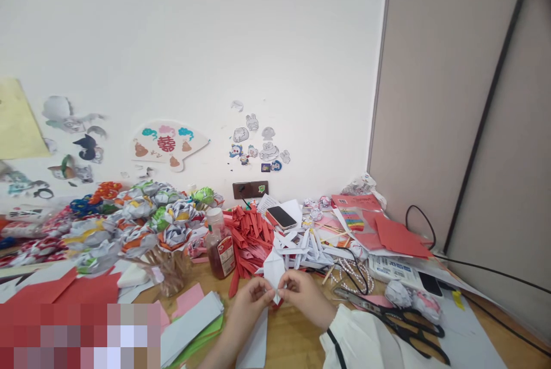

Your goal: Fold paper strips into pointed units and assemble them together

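Note:
A folded piece of white paper [274, 268], pointed at its lower end, is pinched between my two hands above the wooden table. My left hand [257, 295] grips its lower left edge with thumb and fingertips. From the other side, my right hand [299, 291] grips the lower right edge the same way. The thumbs nearly meet at the pointed end. Just behind the paper lie a heap of folded white paper strips [307, 247] and a pile of folded red paper strips [248, 234]. A long white sheet [253, 343] lies under my left forearm.
Large black-handled scissors [400, 320] lie to the right, near crumpled paper balls [398, 293]. A bottle of red liquid [221, 254] stands left of the hands. Paper flowers [167, 225], a phone [281, 217], red sheets [400, 235] and stacked coloured paper [193, 323] crowd the table.

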`<state>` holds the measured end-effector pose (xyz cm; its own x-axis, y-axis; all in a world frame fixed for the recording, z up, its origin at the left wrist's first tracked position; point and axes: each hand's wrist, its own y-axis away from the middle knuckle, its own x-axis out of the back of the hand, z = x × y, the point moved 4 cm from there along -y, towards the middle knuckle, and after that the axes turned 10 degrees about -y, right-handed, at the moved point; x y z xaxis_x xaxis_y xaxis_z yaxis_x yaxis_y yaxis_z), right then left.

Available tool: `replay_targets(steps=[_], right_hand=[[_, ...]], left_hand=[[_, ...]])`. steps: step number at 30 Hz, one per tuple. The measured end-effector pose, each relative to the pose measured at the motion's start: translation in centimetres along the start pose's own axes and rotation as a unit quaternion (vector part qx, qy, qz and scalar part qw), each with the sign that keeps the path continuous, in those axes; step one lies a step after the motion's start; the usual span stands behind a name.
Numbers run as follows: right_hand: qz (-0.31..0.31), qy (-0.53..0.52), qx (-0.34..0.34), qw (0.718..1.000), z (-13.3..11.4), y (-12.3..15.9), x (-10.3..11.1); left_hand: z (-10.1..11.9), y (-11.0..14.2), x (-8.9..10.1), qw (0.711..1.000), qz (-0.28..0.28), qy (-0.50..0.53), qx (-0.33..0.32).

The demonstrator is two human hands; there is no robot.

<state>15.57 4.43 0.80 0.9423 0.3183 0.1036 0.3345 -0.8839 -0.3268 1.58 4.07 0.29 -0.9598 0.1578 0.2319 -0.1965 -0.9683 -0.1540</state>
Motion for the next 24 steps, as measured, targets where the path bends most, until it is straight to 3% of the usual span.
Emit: replay_targets(steps=[7,13,18,24], right_hand=[[-0.119,-0.051,-0.017,0.991,-0.7,0.2,0.2],[-0.046,0.013,-0.014,0.999,0.6,0.0,0.4],[-0.019,-0.028,-0.025,0.999,1.2,-0.1,-0.2],[0.013,-0.036,-0.027,0.999,2.1,-0.2,-0.3]], left_hand=[[-0.9,-0.3,0.0,0.997,-0.023,0.056,0.054],[-0.2,0.0,-0.4,0.999,-0.024,0.009,0.035],[0.3,0.3,-0.6,0.998,0.014,0.016,0.066],[-0.7,0.2,-0.5,0.994,0.029,0.063,0.090]])
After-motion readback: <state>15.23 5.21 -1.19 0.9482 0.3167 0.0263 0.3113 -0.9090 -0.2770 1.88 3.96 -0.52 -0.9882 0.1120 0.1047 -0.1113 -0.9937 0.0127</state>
